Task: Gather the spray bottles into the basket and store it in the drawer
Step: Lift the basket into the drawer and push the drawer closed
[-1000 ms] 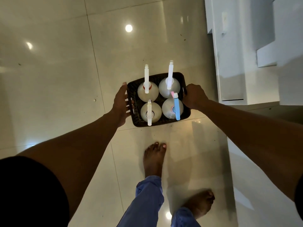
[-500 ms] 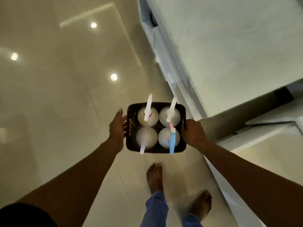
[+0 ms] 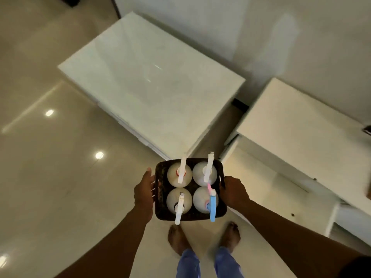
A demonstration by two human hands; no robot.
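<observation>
Swinging round from open floor, the person now faces white cabinets, both hands (image 3: 144, 192) (image 3: 233, 190) gripping the dark basket (image 3: 160, 199) of four spray bottles (image 3: 179, 175) at its sides, above bare feet. Keeping it level should stop bottles toppling before the drawer (image 3: 281, 189), right.

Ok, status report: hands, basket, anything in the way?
Left hand and right hand grip basket sides. Four spray bottles inside, upright. Open drawer ahead-right, path clear.
</observation>
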